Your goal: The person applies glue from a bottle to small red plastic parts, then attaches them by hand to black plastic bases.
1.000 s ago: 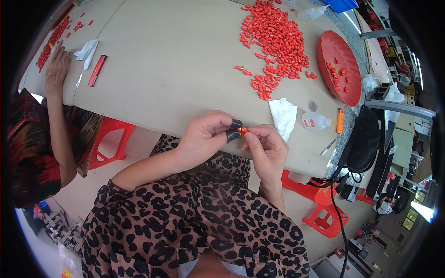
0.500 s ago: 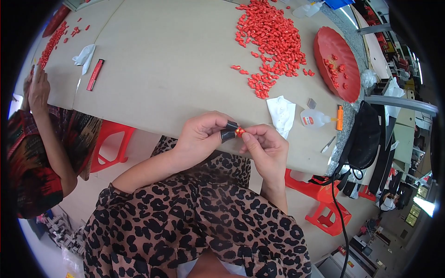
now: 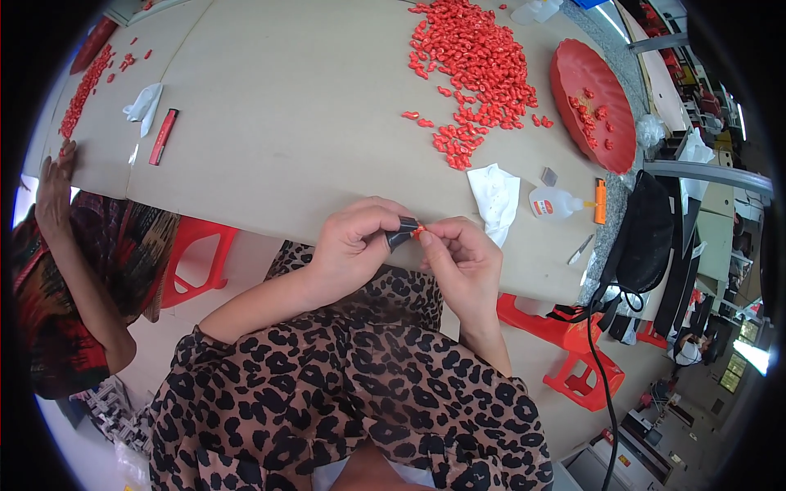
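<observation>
Head view: what is each hand doing?

Left hand (image 3: pixel 352 250) pinches a small red peanut-shaped piece (image 3: pixel 419 231) between thumb and forefinger, which wear black finger covers (image 3: pixel 399 239). Right hand (image 3: pixel 464 260) grips the same piece from the other side, its thumb against a bent forefinger. Fingertips hide most of the piece

And where is that piece on the worktable (image 3: pixel 286 123)?

Off the surface, held up close to the near edge, in front of the leopard-print clothing (image 3: pixel 344 376)

What about the others like it?

A large pile of red peanut-shaped pieces (image 3: pixel 475 69) spreads inward from the far edge, right of the middle, with two strays beside it. A fluted red basin (image 3: pixel 616 90) stands at the right edge, holding a few more red bits

Which thing lies nearest the right hand?

A crumpled white cloth (image 3: pixel 494 200), between the hand and the pile. Farther toward the right edge is a squeeze bottle (image 3: pixel 550 203), nozzle pointing that way; slim metal tweezers (image 3: pixel 581 248) lie by the near right corner

Anyone else there?

A co-worker's hand (image 3: pixel 56 192), at the left end, near a narrow strip of red pieces (image 3: pixel 82 100); I cannot tell what it grasps
</observation>
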Demonstrator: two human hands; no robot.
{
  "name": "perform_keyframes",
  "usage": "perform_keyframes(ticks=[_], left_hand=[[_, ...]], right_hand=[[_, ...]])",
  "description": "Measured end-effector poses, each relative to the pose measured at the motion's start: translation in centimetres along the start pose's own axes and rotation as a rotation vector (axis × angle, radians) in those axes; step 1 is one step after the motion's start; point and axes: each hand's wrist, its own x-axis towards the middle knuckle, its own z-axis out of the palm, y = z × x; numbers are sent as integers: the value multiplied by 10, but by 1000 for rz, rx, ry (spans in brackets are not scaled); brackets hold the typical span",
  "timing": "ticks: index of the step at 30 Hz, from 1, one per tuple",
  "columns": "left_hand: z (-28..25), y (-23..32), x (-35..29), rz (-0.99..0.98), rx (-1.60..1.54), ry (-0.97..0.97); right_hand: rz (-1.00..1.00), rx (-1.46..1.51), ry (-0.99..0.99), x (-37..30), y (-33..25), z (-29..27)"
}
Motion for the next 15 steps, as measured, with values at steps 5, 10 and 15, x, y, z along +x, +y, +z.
perform_keyframes(ticks=[5,10,15], left_hand=[[0,0,1,-16,-85,14],[1,5,2,-216,-461,23],[2,1,3,-163,-406,24]], right_hand=[[42,108,-3,-1,-3,1],[-10,86,-17,1,-5,-1],[-13,31,-36,5,-4,-4]])
